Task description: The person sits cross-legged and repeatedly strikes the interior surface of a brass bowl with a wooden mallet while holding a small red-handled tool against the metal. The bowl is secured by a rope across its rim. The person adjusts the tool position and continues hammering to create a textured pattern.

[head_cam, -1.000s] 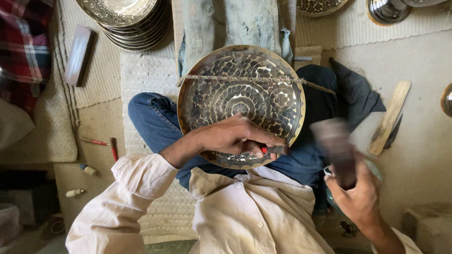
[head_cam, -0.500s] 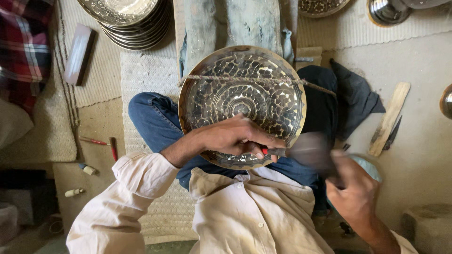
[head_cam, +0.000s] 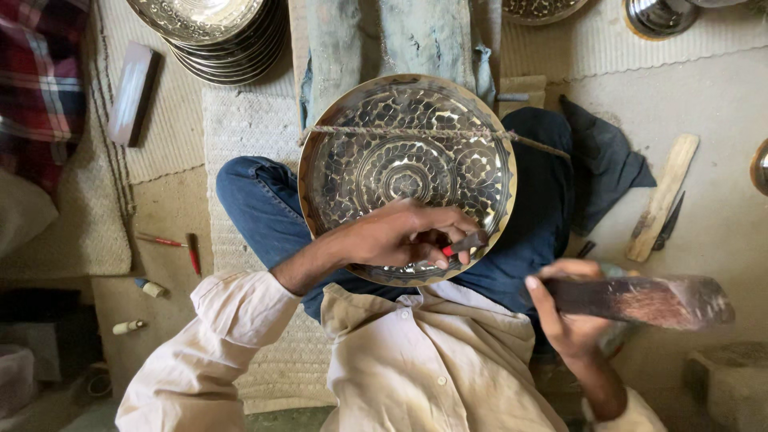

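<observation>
A seated person in a cream shirt point(head_cam: 416, 360) works a large engraved metal plate point(head_cam: 406, 160) propped across the lap, seen from directly above. Nearest the camera, the right hand point(head_cam: 572, 316) is closed around the handle of a dark wooden mallet point(head_cam: 640, 300), whose blurred head points out to the right, level with the plate's lower edge and clear of it. Just beyond, the left hand point(head_cam: 404, 236) rests on the lower part of the plate, fingers curled to pinch a small chisel point(head_cam: 464, 242) with a red mark near the fingertips; its tip sits against the patterned surface close to the rim. The plate leans over blue-jeaned legs point(head_cam: 256, 208) and a thin cord point(head_cam: 432, 132) stretches across its upper half. To the right, on the pale floor, lie a dark cloth point(head_cam: 604, 168) and a flat wooden stick point(head_cam: 662, 196) with a small dark tool just beside it. To the left, a red-handled tool point(head_cam: 192, 252) and a slim red pencil-like piece point(head_cam: 160, 240) lie on the ground. Farther off, a stack of similar metal plates point(head_cam: 212, 32) sits at upper left beside a flat rectangular block point(head_cam: 132, 92), and a weathered wooden post point(head_cam: 392, 44) stands behind the plate.
</observation>
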